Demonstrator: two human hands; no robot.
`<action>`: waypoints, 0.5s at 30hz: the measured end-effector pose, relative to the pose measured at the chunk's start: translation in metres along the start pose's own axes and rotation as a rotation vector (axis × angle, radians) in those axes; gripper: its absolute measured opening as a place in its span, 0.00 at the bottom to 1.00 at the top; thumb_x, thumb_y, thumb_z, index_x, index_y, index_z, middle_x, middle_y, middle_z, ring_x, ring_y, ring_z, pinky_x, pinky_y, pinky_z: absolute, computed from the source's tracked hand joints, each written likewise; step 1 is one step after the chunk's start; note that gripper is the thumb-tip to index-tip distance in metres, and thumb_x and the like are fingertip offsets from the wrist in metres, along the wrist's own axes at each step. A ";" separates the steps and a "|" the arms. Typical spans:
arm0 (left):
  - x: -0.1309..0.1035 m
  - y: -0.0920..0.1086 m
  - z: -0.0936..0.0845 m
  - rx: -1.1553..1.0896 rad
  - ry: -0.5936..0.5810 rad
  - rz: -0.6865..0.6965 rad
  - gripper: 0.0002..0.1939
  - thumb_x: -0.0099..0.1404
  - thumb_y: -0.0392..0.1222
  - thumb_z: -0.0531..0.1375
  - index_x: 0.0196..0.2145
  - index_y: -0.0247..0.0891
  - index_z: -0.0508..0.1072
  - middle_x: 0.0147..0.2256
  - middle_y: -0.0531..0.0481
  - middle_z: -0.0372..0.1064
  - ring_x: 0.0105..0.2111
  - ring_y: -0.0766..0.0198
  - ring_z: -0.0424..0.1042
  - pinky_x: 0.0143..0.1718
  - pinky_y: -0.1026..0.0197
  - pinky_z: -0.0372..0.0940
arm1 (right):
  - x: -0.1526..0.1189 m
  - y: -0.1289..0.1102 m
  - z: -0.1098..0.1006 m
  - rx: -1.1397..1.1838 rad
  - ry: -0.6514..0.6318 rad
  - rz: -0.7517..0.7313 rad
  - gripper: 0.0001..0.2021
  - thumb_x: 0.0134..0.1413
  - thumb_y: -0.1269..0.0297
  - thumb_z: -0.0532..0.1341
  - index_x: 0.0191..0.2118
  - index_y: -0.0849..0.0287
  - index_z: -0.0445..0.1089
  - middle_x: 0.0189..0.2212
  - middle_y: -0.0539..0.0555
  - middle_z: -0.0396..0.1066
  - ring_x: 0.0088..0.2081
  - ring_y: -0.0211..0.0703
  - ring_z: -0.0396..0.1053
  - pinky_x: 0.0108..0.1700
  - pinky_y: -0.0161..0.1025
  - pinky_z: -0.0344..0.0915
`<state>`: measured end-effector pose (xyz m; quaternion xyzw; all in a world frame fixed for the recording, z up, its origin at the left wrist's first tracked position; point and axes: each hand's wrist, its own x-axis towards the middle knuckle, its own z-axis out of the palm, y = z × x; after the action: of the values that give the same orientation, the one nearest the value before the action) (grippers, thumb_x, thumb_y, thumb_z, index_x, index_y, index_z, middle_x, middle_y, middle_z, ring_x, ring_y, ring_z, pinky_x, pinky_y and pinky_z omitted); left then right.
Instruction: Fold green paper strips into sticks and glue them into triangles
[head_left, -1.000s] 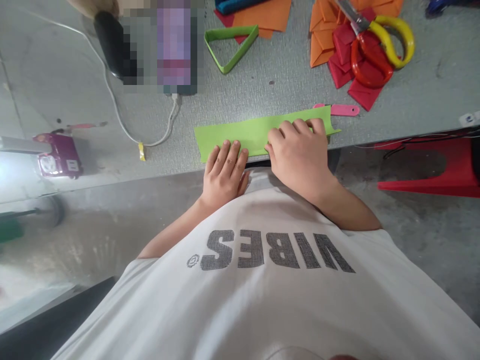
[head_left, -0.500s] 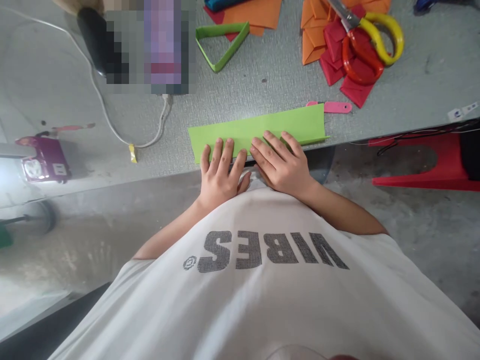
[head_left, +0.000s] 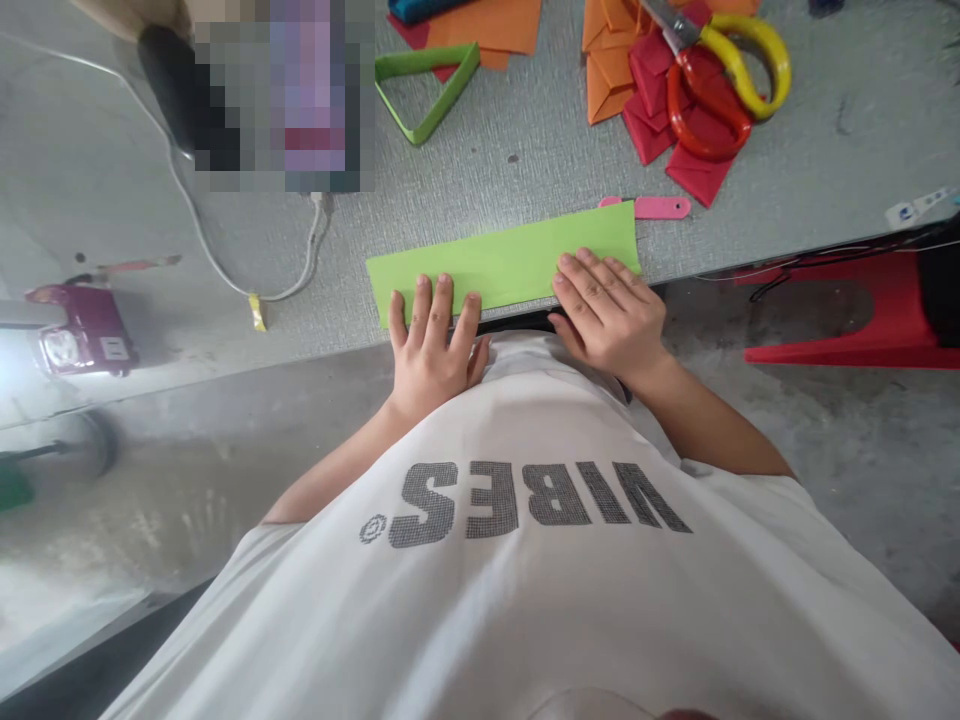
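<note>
A long strip of light green paper lies along the table's near edge, right in front of my body. My left hand rests on its left part, fingers spread and the tips pressing the lower edge. At the right end, my right hand lies flat on the paper with its fingers stretched out side by side. The paper's lower right corner is hidden beneath those fingers. A pink flat-handled tool sticks out from behind the strip's upper right corner.
Farther back are a green paper triangle, scissors with red and yellow handles on folded red and orange papers, and a white cable. A purple object stands left. A red stool is beyond the table edge.
My right hand has slid right along the strip's lower edge to its end, and the raised fold there now lies under the fingers. The left hand stays in place. The view shifted slightly.
</note>
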<state>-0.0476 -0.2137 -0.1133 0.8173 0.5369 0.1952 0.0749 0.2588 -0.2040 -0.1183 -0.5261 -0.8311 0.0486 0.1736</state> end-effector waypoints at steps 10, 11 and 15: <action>0.000 -0.010 0.008 0.110 0.224 0.041 0.18 0.89 0.50 0.57 0.59 0.46 0.87 0.59 0.35 0.89 0.67 0.37 0.87 0.80 0.22 0.70 | -0.012 0.040 -0.013 -0.108 0.147 0.043 0.25 0.87 0.45 0.57 0.58 0.50 0.90 0.58 0.65 0.90 0.63 0.67 0.83 0.65 0.64 0.73; 0.001 -0.011 0.006 0.109 0.235 0.032 0.18 0.89 0.50 0.57 0.56 0.47 0.88 0.54 0.37 0.90 0.61 0.40 0.89 0.79 0.24 0.72 | -0.011 0.041 -0.014 -0.096 0.179 0.030 0.23 0.87 0.45 0.58 0.55 0.50 0.90 0.54 0.64 0.90 0.58 0.65 0.83 0.62 0.63 0.72; 0.008 -0.011 -0.004 0.119 0.251 -0.004 0.19 0.87 0.53 0.59 0.46 0.52 0.91 0.39 0.41 0.83 0.45 0.44 0.82 0.64 0.29 0.77 | -0.003 0.044 -0.022 -0.034 0.191 -0.016 0.20 0.85 0.50 0.59 0.46 0.48 0.88 0.46 0.61 0.86 0.48 0.59 0.76 0.54 0.59 0.66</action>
<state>-0.0554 -0.2020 -0.1111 0.7884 0.5544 0.2634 -0.0411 0.3052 -0.1898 -0.1097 -0.5245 -0.8156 -0.0172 0.2437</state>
